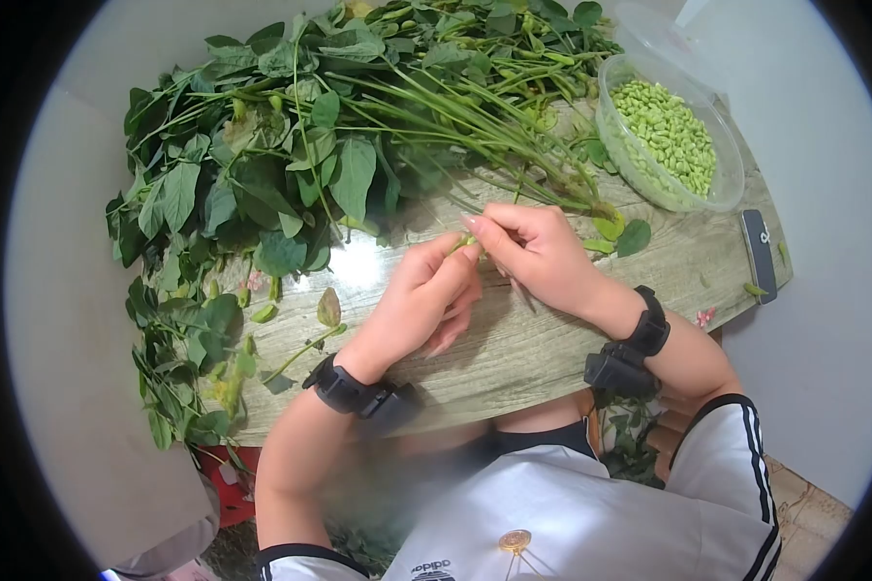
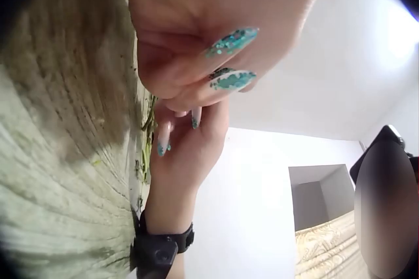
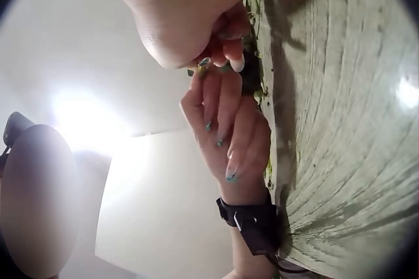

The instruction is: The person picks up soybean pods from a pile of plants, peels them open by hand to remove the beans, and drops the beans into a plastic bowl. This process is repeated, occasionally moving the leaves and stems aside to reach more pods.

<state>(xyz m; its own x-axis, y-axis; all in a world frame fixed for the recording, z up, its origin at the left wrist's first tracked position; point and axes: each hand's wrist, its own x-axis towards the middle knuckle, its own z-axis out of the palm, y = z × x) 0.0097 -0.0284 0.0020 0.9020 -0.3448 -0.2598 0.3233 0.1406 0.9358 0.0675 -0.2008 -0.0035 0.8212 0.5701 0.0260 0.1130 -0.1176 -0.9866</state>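
Over the table's middle, the left hand [image 1: 424, 295] pinches a small green bean pod [image 1: 463, 243] between thumb and forefinger. Facing it, the right hand [image 1: 543, 254] has thumb and curled forefinger at the pod's other end, gripping it there. Much of the pod is hidden by the fingertips. In the left wrist view, the left hand's fingers [image 2: 196, 73] are curled, with long teal-glitter nails. A sliver of green pod [image 3: 201, 69] shows between the two hands in the right wrist view.
A big heap of leafy bean plants [image 1: 354, 174] covers the far and left table. At back right stands a clear plastic tub [image 1: 731, 184] of shelled green beans [image 1: 667, 136]. A dark slim device [image 1: 759, 257] lies by the right edge. Loose pods [image 1: 264, 313] lie at left.
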